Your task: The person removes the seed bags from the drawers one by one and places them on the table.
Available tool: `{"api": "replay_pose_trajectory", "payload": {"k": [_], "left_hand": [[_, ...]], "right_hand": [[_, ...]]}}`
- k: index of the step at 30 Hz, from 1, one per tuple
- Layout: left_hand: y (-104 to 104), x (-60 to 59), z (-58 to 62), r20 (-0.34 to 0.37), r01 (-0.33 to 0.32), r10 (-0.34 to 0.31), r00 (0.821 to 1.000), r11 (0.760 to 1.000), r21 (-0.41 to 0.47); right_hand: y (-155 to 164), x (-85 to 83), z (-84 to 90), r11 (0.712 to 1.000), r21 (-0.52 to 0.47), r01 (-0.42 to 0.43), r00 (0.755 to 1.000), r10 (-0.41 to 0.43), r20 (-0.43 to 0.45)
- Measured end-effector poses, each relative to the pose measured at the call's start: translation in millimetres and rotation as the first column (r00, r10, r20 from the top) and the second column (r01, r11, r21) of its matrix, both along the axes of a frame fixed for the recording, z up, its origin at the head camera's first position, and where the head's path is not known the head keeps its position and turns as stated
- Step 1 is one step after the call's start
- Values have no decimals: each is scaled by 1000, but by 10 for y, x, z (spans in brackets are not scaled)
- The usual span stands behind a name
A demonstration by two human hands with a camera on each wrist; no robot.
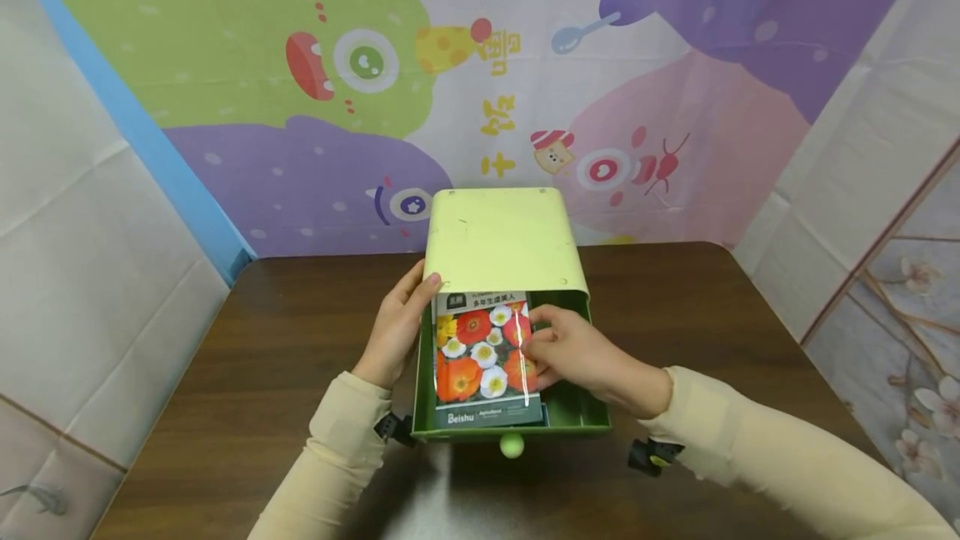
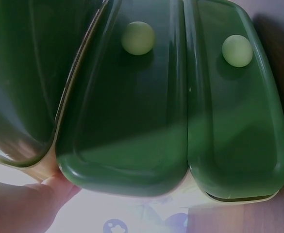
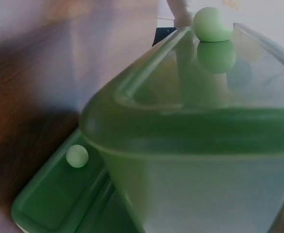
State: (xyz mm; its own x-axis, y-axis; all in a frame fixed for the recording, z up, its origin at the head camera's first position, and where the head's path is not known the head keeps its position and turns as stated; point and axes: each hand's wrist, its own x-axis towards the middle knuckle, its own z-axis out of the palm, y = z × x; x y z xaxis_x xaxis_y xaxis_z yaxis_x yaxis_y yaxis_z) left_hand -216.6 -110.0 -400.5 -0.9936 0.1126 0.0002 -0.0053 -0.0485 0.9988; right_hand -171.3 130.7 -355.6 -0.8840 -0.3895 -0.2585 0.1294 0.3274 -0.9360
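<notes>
A pale yellow-green drawer cabinet (image 1: pixel 502 240) stands on the table with its green top drawer (image 1: pixel 592 411) pulled out. In that drawer lies a flower seed packet (image 1: pixel 480 357) printed with red, orange and white poppies. My right hand (image 1: pixel 573 348) reaches into the drawer and pinches the packet's right edge, thumb on its front. My left hand (image 1: pixel 397 323) rests against the cabinet's left side near the front, thumb at the top edge. Two lower drawers (image 2: pixel 127 111) with round knobs are closed in the left wrist view. The right hand is hidden in the right wrist view.
The cabinet stands on a dark wooden table (image 1: pixel 285 340), near a cartoon-printed cloth (image 1: pixel 300 182) at the back. A light green knob (image 1: pixel 512 445) sticks out from the open drawer's front. A bluish edge (image 1: pixel 545 415) shows beneath the packet's lower right corner.
</notes>
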Motion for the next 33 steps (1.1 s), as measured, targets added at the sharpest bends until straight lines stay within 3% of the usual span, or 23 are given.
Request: {"api": "replay_pose_trajectory", "payload": {"k": [22, 33], "left_hand": [[-3, -3, -39, -30, 4, -3, 1000, 1000, 17], [-1, -16, -49, -80, 7, -5, 997, 1000, 19]], "right_hand": [[268, 68, 162, 995, -29, 98, 988, -93, 122], [473, 153, 222, 989, -142, 35, 981, -7, 194]]}}
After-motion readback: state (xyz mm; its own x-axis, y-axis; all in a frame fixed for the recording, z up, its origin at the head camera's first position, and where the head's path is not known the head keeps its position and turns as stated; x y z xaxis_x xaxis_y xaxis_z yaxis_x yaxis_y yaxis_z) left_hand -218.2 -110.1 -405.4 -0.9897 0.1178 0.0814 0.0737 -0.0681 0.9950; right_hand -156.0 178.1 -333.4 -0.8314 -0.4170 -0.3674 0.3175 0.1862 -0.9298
